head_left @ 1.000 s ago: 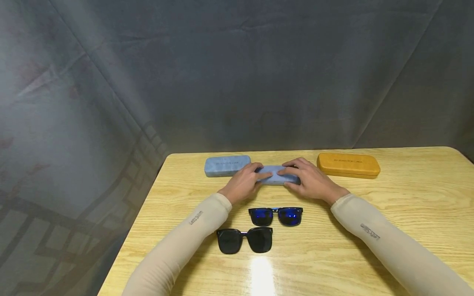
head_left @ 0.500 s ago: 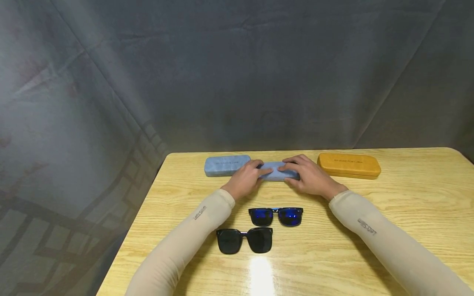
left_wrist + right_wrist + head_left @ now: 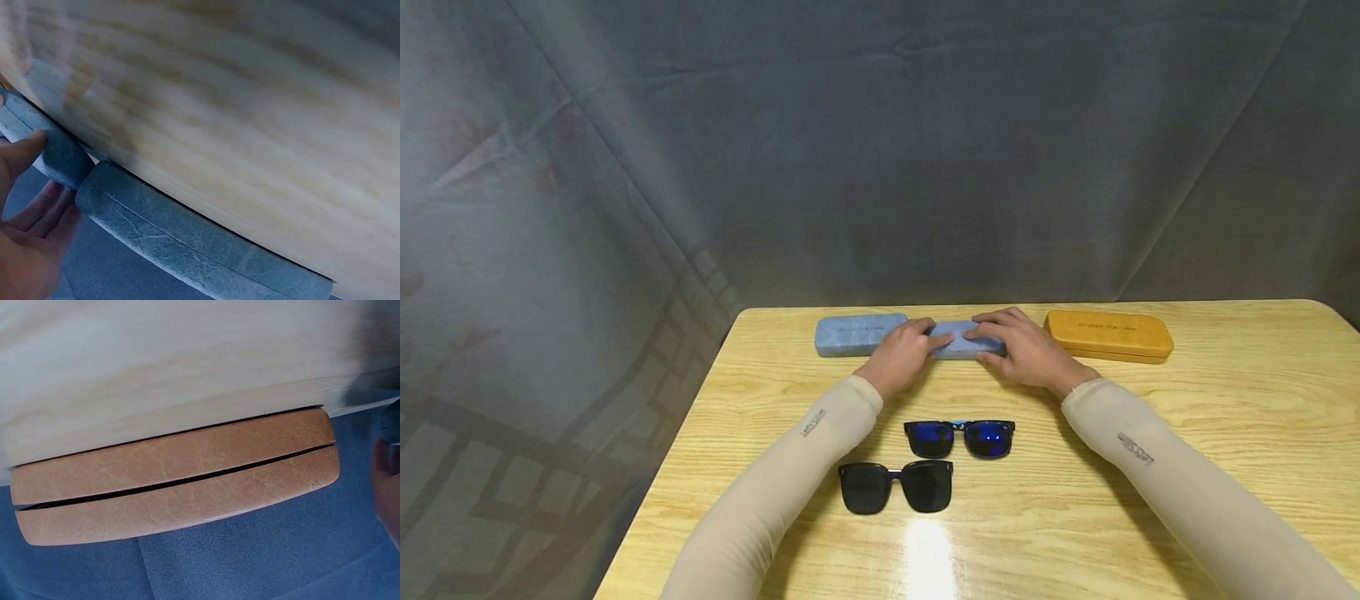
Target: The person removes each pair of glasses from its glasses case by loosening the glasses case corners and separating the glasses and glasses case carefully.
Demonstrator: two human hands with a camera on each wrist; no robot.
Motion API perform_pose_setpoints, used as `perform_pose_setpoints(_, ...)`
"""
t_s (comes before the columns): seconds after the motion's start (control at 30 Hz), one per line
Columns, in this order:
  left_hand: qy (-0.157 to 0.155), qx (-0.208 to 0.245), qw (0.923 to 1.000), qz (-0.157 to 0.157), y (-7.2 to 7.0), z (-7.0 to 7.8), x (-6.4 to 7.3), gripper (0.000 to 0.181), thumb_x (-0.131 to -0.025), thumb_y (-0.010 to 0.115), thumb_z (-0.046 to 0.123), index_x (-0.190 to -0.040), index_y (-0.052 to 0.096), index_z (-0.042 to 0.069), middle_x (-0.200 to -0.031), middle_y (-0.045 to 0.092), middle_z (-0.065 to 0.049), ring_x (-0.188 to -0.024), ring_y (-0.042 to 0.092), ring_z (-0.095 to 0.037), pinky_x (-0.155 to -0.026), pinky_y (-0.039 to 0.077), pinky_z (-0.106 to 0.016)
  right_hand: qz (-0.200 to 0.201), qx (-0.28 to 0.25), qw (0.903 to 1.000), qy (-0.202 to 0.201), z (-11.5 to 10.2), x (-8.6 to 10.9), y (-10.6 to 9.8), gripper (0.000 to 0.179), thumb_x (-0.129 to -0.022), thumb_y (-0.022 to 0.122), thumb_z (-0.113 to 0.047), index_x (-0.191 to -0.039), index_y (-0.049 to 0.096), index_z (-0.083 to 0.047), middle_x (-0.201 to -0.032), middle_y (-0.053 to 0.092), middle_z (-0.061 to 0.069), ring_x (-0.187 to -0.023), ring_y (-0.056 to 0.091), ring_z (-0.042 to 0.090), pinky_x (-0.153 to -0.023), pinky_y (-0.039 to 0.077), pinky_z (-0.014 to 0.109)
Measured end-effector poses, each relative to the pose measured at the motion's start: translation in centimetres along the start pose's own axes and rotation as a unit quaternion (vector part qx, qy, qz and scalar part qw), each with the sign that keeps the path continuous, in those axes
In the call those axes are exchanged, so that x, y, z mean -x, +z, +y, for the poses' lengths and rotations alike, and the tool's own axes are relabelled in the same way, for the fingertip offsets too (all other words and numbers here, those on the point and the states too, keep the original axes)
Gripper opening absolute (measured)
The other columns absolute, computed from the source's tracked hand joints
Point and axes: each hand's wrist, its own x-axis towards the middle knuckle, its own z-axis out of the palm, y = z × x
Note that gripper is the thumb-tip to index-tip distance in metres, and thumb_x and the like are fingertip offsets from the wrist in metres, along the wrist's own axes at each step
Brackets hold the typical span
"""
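Pinching the middle blue case (image 3: 966, 347) by its ends between left grip (image 3: 899, 353) and right grip (image 3: 1027, 350), each curled round it, beside another blue case (image 3: 852, 333).

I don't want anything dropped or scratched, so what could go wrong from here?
The middle blue case, held between the left hand and right hand, lies near the far edge of the table; a push outward might tip it off. The left hand could nudge the left blue case close beside it. The left sleeve passes near the black-lensed sunglasses and might brush them.
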Motion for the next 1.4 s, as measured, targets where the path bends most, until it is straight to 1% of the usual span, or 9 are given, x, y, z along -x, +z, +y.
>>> perform_pose_setpoints(0.27,-0.009,-0.024,0.9997,-0.002,0.1,-0.1,-0.4,0.046,-0.095,0.068,0.023,-0.139,0.058,0.031,-0.136,0.06,-0.009,-0.124,0.06,-0.023,-0.1,0.052,-0.031,0.004,0.005,1.0,0.003,0.3,-0.4,0.2,0.035,-0.092,0.072,-0.025,-0.127,0.069,-0.021,-0.143,0.056,0.013,-0.13,0.048,0.037,-0.107,0.04,0.059)
perform_pose_setpoints(0.5,-0.019,-0.015,0.9996,-0.014,0.0,0.0,-0.8,0.046,-0.097,0.065,0.021,-0.141,0.055,0.03,-0.14,0.058,-0.009,-0.128,0.058,-0.022,-0.104,0.05,-0.031,-0.003,0.001,0.9999,0.01,0.4,-0.6,0.0,0.037,-0.093,0.071,-0.022,-0.129,0.067,-0.019,-0.145,0.054,0.015,-0.132,0.047,0.039,-0.108,0.038,0.061)
perform_pose_setpoints(0.77,-0.01,-0.027,0.9993,-0.025,-0.1,0.1,-1.2,0.047,-0.101,0.059,0.016,-0.145,0.05,0.031,-0.142,0.056,-0.01,-0.131,0.056,-0.023,-0.105,0.049,-0.031,-0.005,0.006,0.9997,0.021,0.5,-0.4,-0.3,0.037,-0.093,0.071,-0.023,-0.129,0.067,-0.02,-0.146,0.053,0.014,-0.132,0.047,0.039,-0.109,0.038,0.06)
perform_pose_setpoints(0.93,-0.01,-0.025,0.9989,-0.039,-0.3,0.3,-1.3,0.048,-0.102,0.056,0.014,-0.146,0.047,0.031,-0.144,0.054,-0.011,-0.133,0.054,-0.023,-0.105,0.049,-0.031,-0.007,-0.003,0.9996,0.026,0.5,0.0,-0.4,0.04,-0.094,0.07,-0.024,-0.134,0.064,-0.022,-0.149,0.051,0.014,-0.136,0.046,0.038,-0.11,0.037,0.06)
perform_pose_setpoints(1.07,-0.005,-0.026,0.9992,-0.031,-0.4,0.4,-1.3,0.048,-0.102,0.055,0.011,-0.146,0.049,0.03,-0.143,0.055,-0.011,-0.132,0.055,-0.024,-0.104,0.05,-0.031,-0.013,-0.005,0.9995,0.03,0.4,0.4,-0.5,0.045,-0.095,0.069,-0.026,-0.139,0.06,-0.023,-0.152,0.048,0.013,-0.138,0.044,0.038,-0.111,0.035,0.061)
perform_pose_setpoints(1.2,0.003,-0.038,0.999,-0.023,-0.3,0.2,-1.0,0.048,-0.102,0.054,0.009,-0.146,0.049,0.03,-0.143,0.055,-0.012,-0.133,0.054,-0.024,-0.106,0.048,-0.032,-0.015,0.0,0.9993,0.034,0.4,0.8,-0.6,0.05,-0.094,0.069,-0.029,-0.142,0.057,-0.024,-0.154,0.046,0.012,-0.141,0.041,0.038,-0.112,0.032,0.063)
perform_pose_setpoints(1.3,0.003,-0.045,0.9987,-0.021,-0.2,-0.1,-0.7,0.048,-0.102,0.054,0.01,-0.146,0.049,0.03,-0.143,0.055,-0.011,-0.134,0.053,-0.024,-0.107,0.047,-0.033,-0.006,0.004,0.9993,0.038,0.4,1.1,-0.8,0.05,-0.094,0.07,-0.029,-0.141,0.058,-0.021,-0.152,0.048,0.013,-0.141,0.04,0.039,-0.113,0.03,0.063)
perform_pose_setpoints(1.4,0.004,-0.039,0.9991,-0.015,-0.1,-0.3,-0.5,0.047,-0.102,0.055,0.01,-0.145,0.051,0.029,-0.142,0.056,-0.011,-0.132,0.055,-0.024,-0.106,0.048,-0.033,0.012,0.009,0.999,0.042,0.8,1.9,-1.3,0.047,-0.093,0.071,-0.027,-0.138,0.061,-0.018,-0.148,0.051,0.016,-0.139,0.041,0.041,-0.113,0.028,0.064)
